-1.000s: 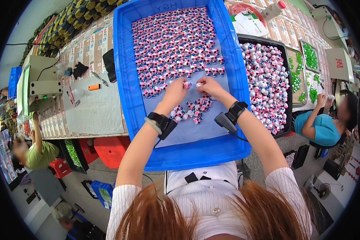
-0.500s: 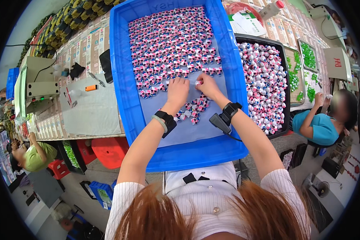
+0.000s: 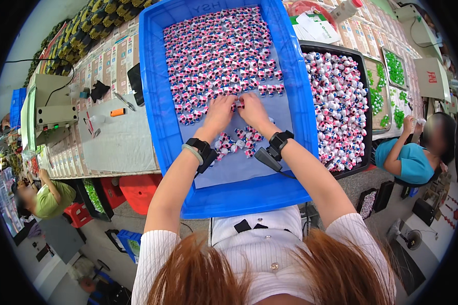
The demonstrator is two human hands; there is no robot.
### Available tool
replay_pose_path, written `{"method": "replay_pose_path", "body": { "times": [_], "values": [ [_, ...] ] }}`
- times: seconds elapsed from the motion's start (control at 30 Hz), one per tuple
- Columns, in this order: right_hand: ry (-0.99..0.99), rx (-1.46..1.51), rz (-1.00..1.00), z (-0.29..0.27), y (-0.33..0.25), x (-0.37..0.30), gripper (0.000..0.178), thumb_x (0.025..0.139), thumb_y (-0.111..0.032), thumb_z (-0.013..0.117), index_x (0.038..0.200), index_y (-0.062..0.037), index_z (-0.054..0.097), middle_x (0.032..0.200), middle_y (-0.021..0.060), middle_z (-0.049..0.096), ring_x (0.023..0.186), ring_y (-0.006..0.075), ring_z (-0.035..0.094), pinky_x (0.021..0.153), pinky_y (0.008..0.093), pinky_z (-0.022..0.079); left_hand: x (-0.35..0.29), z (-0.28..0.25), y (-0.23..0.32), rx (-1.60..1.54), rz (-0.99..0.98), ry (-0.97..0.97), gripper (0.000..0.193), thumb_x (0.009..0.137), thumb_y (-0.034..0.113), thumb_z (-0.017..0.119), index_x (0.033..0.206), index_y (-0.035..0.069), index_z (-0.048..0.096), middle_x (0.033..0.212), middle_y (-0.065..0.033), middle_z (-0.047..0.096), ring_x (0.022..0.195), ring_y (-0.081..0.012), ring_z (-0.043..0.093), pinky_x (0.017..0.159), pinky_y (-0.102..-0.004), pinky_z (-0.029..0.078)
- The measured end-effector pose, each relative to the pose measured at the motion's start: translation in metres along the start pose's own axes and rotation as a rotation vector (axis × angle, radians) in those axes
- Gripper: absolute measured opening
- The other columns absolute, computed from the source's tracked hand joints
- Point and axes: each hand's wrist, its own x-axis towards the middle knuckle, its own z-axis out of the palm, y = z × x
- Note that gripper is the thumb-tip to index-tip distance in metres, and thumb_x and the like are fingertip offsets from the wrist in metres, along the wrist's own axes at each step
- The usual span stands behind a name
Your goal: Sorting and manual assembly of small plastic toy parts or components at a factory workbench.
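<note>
A deep blue tray [image 3: 303, 117] holds packed rows of small white, pink and blue toy figurines [image 3: 213, 56] with dark round eyes, lying on a pale sheet. At the near edge of these rows my two hands almost meet. My right hand [image 3: 253, 113] is closed, pinching a small figurine whose tip barely shows between the fingers. Beside it, my left hand [image 3: 220, 113] has its fingers curled together over the end of a row; what they grip, if anything, is hidden. A loose heap of figurines [image 3: 234, 145] lies just below, partly between my wrists.
Right of the tray stands a black bin [image 3: 362, 101] full of jumbled figurines. Beyond it are trays of green pieces [image 3: 376, 101] and a co-worker in a blue top [image 3: 407, 162]. An orange-handled tool [image 3: 117, 112] lies on the left worktop. Another person in green [image 3: 56, 195] sits far left.
My right hand has moved left with its figurine, up against my left hand. My left hand has shifted slightly left and down. More of the loose heap shows.
</note>
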Motion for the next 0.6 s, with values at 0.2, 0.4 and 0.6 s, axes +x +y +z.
{"method": "replay_pose_path", "body": {
  "times": [0.2,0.4,0.6],
  "values": [
    [0.045,-0.030,-0.010,-0.052,0.008,-0.013,0.025,0.070,-0.006,0.053,0.095,-0.0030,0.052,0.099,0.0177,0.049,0.090,0.0361,0.051,0.076,0.0417,0.043,-0.020,-0.004,0.011,-0.069,0.014,0.070,0.031,0.068,0.006,0.059,0.098,0.006,0.053,0.094,-0.0101,0.056,0.098,-0.0265,0.049,0.084,-0.0399,0.036],
    [-0.233,-0.422,-0.114,-0.042,0.014,-0.044,0.024,0.067,-0.006,0.055,0.091,-0.0065,0.057,0.090,0.0118,0.055,0.092,0.0307,0.049,0.080,0.0384,0.042,-0.025,0.029,0.046,-0.055,-0.064,-0.129,0.020,0.069,0.013,0.059,0.087,0.005,0.057,0.084,-0.0130,0.058,0.083,-0.0294,0.055,0.073,-0.0387,0.042],
    [-0.172,-0.348,-0.080,-0.041,0.012,-0.043,0.019,0.067,-0.004,0.054,0.085,-0.0065,0.057,0.087,0.0136,0.055,0.091,0.0307,0.049,0.077,0.0374,0.042,-0.021,0.037,0.044,-0.012,-0.062,-0.152,0.017,0.070,0.013,0.057,0.084,0.005,0.055,0.085,-0.0135,0.057,0.081,-0.0299,0.054,0.068,-0.0399,0.042]
  ]
}}
